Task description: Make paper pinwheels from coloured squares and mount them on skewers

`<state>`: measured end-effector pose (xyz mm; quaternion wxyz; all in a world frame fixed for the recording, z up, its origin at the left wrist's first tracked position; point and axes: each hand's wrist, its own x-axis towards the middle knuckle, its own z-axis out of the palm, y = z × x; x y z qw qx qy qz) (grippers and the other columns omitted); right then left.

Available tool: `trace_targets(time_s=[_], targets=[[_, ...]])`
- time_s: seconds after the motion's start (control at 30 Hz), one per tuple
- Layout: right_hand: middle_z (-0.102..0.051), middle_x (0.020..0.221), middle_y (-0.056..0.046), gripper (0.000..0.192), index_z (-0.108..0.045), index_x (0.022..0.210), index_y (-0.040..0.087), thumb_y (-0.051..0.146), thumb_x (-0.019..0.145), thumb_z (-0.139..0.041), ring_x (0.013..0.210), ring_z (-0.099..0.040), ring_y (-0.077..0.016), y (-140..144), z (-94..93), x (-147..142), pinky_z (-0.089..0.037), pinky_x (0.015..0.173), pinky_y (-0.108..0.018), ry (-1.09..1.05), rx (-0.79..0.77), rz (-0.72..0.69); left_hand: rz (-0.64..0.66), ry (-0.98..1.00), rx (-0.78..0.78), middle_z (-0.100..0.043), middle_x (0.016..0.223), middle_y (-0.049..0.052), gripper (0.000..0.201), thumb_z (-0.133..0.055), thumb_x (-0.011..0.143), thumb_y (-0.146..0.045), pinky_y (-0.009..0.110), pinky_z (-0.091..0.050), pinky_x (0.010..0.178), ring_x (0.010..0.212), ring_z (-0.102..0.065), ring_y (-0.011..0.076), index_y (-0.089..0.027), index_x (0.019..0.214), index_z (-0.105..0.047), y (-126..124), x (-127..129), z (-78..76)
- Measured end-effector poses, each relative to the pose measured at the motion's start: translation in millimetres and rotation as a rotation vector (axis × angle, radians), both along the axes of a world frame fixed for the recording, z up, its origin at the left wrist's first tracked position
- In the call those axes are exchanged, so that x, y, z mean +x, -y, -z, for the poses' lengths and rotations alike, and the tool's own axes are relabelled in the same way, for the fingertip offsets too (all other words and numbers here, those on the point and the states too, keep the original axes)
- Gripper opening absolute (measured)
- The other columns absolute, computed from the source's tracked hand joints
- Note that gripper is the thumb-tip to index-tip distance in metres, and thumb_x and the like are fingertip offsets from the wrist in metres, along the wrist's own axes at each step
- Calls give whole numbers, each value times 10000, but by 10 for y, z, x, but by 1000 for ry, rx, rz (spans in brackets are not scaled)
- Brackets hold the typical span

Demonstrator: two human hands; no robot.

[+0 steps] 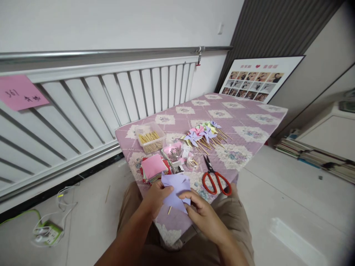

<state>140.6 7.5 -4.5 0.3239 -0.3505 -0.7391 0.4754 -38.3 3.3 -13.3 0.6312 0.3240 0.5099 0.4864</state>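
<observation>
A square of purple paper (174,190) with cut or folded corners is held between both hands, over the near end of the table. My left hand (157,195) pinches its left edge, thumb on top. My right hand (197,205) grips the lower right corner between thumb and fingers. Just below the paper lies a short stick piece (169,210). Beside my left hand sits a stack of coloured paper (154,167) with pink on top. Red-handled scissors (213,177) rest to the right, blades pointing away from me.
A clear plastic box of sticks (151,138), a pink tray of small metal pieces (174,153) and a small round container (192,162) stand beyond the paper. Several finished pinwheels (203,135) lie farther back. A radiator (111,96) lines the left; a photo board (253,79) leans behind the table.
</observation>
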Motion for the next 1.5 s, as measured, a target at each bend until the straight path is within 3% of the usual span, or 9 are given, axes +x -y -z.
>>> trace_targets(time_s=[0.2,0.3,0.57,0.73,0.93,1.2,1.5], targets=[[-616,873,-24,109,-620,892,221,254,874,-518,840,-571,-190,-16,16,-48,-432,777,-290,29,-36,31,4,28,44,-653,710,17,208,-667,657,-260,239,-396,606,601,-513,123,-144,828,-693,18,19,-48],[-611,810,-17,130,-611,824,213,281,882,-516,794,-564,-187,-17,-1,-67,-431,736,-281,29,-34,65,-27,-12,45,-609,648,-8,130,-662,653,-231,230,-379,604,578,-467,104,-138,744,-669,22,30,-63],[-638,859,-18,95,-644,880,241,275,867,-556,835,-576,-206,-2,-19,-86,-429,775,-304,0,-13,52,-41,21,33,-626,688,7,148,-655,668,-234,240,-391,621,605,-494,117,-141,782,-676,60,62,-150],[-614,793,-7,130,-621,788,230,295,872,-547,802,-548,-202,3,-17,-94,-418,743,-291,44,-9,61,-63,-3,43,-620,659,-6,129,-661,654,-227,238,-383,622,597,-492,113,-138,747,-668,55,80,-143],[-528,716,16,179,-553,729,216,336,862,-545,700,-495,-170,24,53,-170,-400,660,-262,-19,-57,215,-80,14,7,-601,610,-25,119,-656,646,-224,223,-346,544,517,-453,89,-138,728,-657,53,125,-143],[-513,694,11,204,-518,654,216,316,825,-568,699,-512,-178,24,30,-269,-403,676,-275,-63,-32,336,-102,7,13,-616,619,-16,145,-669,636,-230,228,-359,560,530,-474,100,-137,748,-675,57,132,-133],[-494,671,12,223,-500,612,219,276,814,-575,655,-503,-169,17,33,-288,-391,628,-270,-32,46,383,-101,54,42,-645,681,-5,136,-678,650,-222,238,-409,625,586,-520,111,-143,760,-681,76,136,-107]])
